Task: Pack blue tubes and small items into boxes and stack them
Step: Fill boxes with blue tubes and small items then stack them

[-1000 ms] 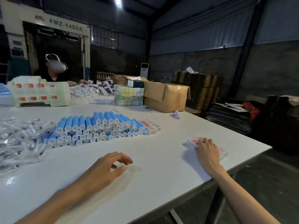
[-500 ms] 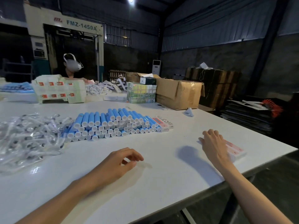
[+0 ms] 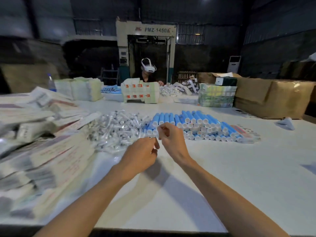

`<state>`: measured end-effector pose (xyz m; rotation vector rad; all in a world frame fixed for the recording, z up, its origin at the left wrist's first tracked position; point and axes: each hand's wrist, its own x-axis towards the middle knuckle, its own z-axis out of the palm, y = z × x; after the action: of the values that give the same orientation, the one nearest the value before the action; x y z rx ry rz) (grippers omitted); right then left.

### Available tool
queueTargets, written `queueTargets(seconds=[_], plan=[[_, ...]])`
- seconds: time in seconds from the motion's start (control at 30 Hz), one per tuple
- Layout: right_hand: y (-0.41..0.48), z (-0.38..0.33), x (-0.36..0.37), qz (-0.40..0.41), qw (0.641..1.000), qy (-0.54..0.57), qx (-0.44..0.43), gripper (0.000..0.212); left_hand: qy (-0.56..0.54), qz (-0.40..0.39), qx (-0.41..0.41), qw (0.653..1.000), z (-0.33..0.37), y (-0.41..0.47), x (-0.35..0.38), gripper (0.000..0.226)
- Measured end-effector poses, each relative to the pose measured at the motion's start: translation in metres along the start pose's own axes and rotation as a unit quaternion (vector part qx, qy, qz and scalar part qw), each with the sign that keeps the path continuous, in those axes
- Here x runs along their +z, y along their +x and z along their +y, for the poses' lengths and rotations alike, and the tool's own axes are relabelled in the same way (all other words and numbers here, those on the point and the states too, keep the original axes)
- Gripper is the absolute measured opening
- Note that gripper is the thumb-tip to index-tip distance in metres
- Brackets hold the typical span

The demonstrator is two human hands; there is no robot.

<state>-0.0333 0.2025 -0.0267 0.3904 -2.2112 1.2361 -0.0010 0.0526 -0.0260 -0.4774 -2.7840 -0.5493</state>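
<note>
Head view puts both of our hands over the middle of the white table (image 3: 230,177), close together and almost touching. Our left hand (image 3: 140,156) has its fingers curled in, thumb meeting the fingertips. Our right hand (image 3: 172,142) sits just beyond it, fingers also curled, forefinger and thumb drawn together. A small pale speck shows between the two sets of fingertips, but we cannot tell whether either hand holds anything.

Just past our hands lies the pile of blue tubes (image 3: 196,125), stacked in rows with their white caps facing us. A red-and-white box (image 3: 244,132) lies against the right end of the pile. Left of the tubes, touching them, spreads a heap of small clear-wrapped items (image 3: 118,129). Nearer on the left, blurred stacks of flat boxes (image 3: 51,159) cover that side of the table.

At the far edge another person (image 3: 147,72) wearing a white headset sits behind a block of printed cartons (image 3: 140,93). To the far right stand a colourful bundle (image 3: 217,98) and a large cardboard box (image 3: 273,98). A grey machine (image 3: 145,31) marked FMZ-1450A rises behind.
</note>
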Motion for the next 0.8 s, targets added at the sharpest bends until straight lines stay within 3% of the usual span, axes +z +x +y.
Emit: queueTargets(seconds=[0.1,0.2,0.3,0.37,0.43,0.53,0.67,0.8], plan=[[-0.013,-0.001,0.047,-0.062,0.998,0.023,-0.006,0.013,0.162,0.048,-0.077,0.983,-0.035,-0.009,-0.022,0.032],[-0.026,0.009,0.062,-0.109,0.994,-0.012,-0.03,0.012,0.301,0.105,-0.155,0.935,-0.065,-0.021,-0.054,0.037],[-0.028,0.014,0.061,-0.109,0.993,-0.018,-0.048,0.012,0.347,0.163,-0.211,0.899,-0.088,-0.022,-0.091,0.03],[-0.028,0.014,0.061,-0.105,0.993,-0.018,-0.044,0.013,0.332,0.128,-0.274,0.893,-0.099,-0.019,-0.11,0.041],[-0.029,0.015,0.06,-0.102,0.994,-0.013,-0.04,0.014,0.341,0.035,-0.344,0.874,-0.106,-0.018,-0.122,0.063],[-0.03,0.017,0.057,-0.1,0.995,0.012,-0.026,0.016,0.378,-0.053,-0.369,0.847,-0.12,-0.021,-0.121,0.064],[-0.029,0.015,0.056,-0.111,0.994,0.023,-0.006,0.015,0.389,-0.034,-0.338,0.856,-0.127,-0.023,-0.115,0.051],[-0.03,0.011,0.056,-0.115,0.993,0.025,0.004,0.014,0.329,0.016,-0.282,0.901,-0.126,-0.02,-0.118,0.045]])
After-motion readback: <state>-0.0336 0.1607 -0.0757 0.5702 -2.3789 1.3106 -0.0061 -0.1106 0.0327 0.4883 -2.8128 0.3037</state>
